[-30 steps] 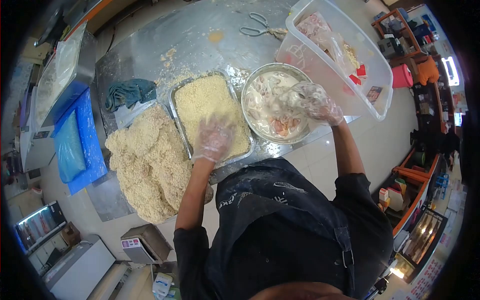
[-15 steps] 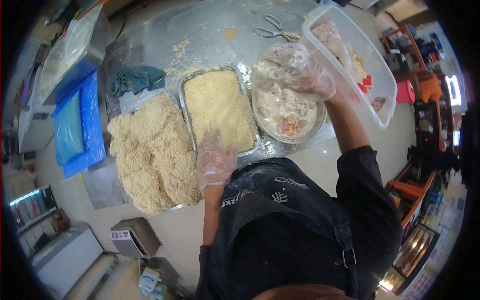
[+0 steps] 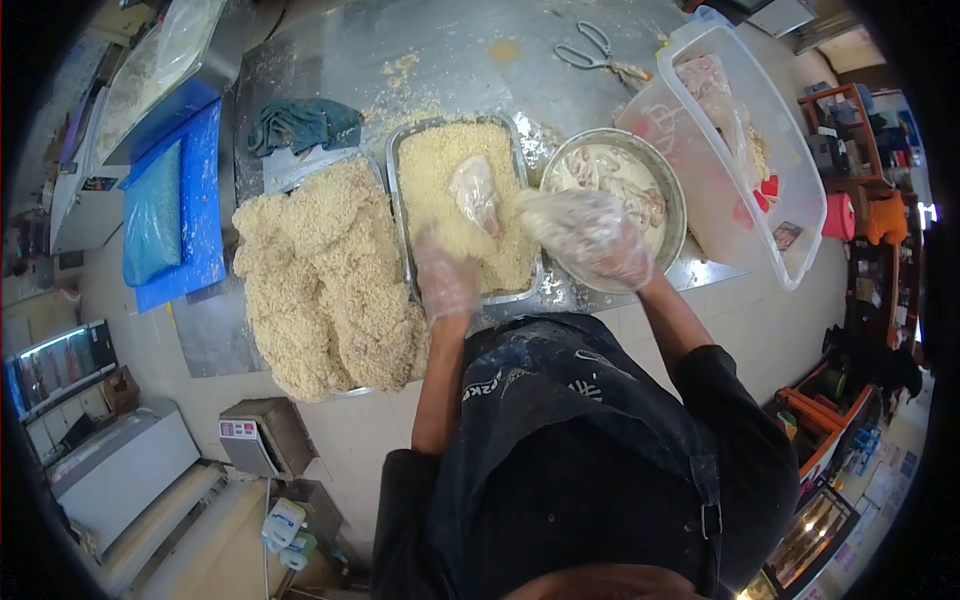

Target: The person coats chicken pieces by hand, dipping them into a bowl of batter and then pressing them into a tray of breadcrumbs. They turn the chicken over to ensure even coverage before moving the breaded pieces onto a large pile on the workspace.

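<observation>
A pale, batter-coated piece of raw meat (image 3: 473, 192), seemingly chicken, lies on the yellowish breadcrumbs (image 3: 425, 160) in a metal tray (image 3: 393, 205). My left hand (image 3: 446, 275), in a clear plastic glove, is at the tray's near left part; crumbs blur over its fingers, so its grip cannot be made out. Between tray and bowl is my gloved right hand (image 3: 595, 240), smeared with white batter, fingers stretched toward the tray and nothing visible in them. Under and behind it stands a round metal bowl (image 3: 680, 205) of meat pieces in white batter (image 3: 610, 165).
Left of the tray is a large heap of crumb-coated pieces (image 3: 325, 290). A dark green cloth (image 3: 305, 125) lies behind it. Scissors (image 3: 588, 52) rest on the metal table (image 3: 450, 50). A clear plastic bin (image 3: 800, 235) with bagged contents stands at right.
My right hand has moved from over the bowl toward the tray. The meat piece now lies on the crumbs. My left hand has moved within the tray, stirring up crumbs. The view has shifted.
</observation>
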The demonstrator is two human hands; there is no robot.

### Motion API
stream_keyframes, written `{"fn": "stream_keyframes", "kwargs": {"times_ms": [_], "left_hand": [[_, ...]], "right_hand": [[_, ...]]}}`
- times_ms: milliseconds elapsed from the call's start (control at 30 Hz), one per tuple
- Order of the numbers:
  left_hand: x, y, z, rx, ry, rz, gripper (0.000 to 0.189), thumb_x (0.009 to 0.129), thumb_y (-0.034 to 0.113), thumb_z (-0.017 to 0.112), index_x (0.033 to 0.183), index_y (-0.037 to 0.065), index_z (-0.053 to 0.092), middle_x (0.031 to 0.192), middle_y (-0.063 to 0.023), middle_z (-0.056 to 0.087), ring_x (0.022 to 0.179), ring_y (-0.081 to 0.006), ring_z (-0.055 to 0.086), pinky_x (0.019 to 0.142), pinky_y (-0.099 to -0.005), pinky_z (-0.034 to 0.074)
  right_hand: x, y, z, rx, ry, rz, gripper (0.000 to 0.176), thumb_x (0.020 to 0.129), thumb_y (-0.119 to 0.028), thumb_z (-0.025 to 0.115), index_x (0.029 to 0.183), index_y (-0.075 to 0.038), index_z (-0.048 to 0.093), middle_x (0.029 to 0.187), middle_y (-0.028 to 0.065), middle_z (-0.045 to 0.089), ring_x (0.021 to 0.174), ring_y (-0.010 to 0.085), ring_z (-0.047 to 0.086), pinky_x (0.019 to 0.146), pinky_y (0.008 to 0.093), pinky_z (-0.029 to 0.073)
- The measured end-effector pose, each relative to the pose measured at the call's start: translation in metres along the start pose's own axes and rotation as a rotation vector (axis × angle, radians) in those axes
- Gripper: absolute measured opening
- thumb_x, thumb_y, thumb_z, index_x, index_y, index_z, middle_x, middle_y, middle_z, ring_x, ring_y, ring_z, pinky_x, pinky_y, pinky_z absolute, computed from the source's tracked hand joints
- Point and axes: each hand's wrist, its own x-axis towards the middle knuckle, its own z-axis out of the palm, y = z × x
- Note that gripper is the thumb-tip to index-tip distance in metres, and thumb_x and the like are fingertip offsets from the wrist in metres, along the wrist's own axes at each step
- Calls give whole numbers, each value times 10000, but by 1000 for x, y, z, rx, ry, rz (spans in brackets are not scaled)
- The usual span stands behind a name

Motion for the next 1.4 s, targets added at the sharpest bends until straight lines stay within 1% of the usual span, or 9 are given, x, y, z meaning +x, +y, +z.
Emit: {"fn": "stream_keyframes", "kwargs": {"times_ms": [100,300,433,533,833,933,1033,1333,1400], "left_hand": [[29,35,-12,0,78,50,870,700,260,788,1385,-55,353,1340,-241,466,1277,-368,443,1101,-392,354],[10,25,2,478,-52,-4,947,644,371,821,1374,-42,383,1325,-260,506,1205,-403,519,1032,-416,433],[18,20,-3,189,-242,-218,797,641,250,827,1295,-36,471,1196,-249,601,1070,-388,610,961,-391,494],[10,-11,17,-116,113,25,631,666,128,788,1220,-20,524,1040,-187,661,927,-346,656,897,-371,529],[54,65,-15,-623,-14,188,759,675,154,780,1333,7,433,1206,-174,555,1143,-314,554,1033,-409,442],[52,64,-32,149,-93,655,823,679,191,820,1382,44,419,1338,-183,515,1196,-287,532,1026,-370,448],[48,31,-1,681,38,871,832,705,262,811,1412,85,409,1320,-145,560,1130,-310,584,1018,-330,449],[84,68,-70,440,-362,621,440,779,300,727,1175,125,652,1141,-106,664,1077,-253,626,970,-362,485],[90,91,-90,298,-550,356,547,761,327,752,1239,106,602,1118,-135,664,1085,-268,621,983,-370,478]], "right_hand": [[-22,45,-41,-867,13,-337,355,772,-226,727,1112,-135,684,1124,78,669,1085,270,616,934,417,481],[-60,27,-49,-461,188,60,352,765,-203,726,1102,-110,689,1104,103,669,1069,324,602,955,440,455],[-83,51,-52,-637,222,-44,409,751,-223,740,1129,-84,673,1171,147,631,1097,342,577,959,454,449],[-98,80,-48,-644,353,-29,354,767,-211,721,1094,-78,685,1161,145,638,1085,341,583,953,456,451],[-104,95,-53,-811,232,13,408,772,-266,738,1144,-115,661,1179,118,606,1123,338,544,983,454,427],[-108,90,-51,-657,285,200,393,792,-267,718,1151,-117,660,1196,107,605,1130,339,538,1014,459,399],[-103,89,-50,-652,274,54,396,790,-267,721,1152,-118,659,1205,105,611,1140,332,537,1028,455,377],[-107,94,-45,-679,314,-43,373,796,-233,704,1149,-118,662,1200,100,625,1150,317,540,1005,448,378],[-105,95,-43,-678,315,-50,369,798,-226,700,1148,-117,662,1199,99,627,1152,315,540,1001,447,379]]}}
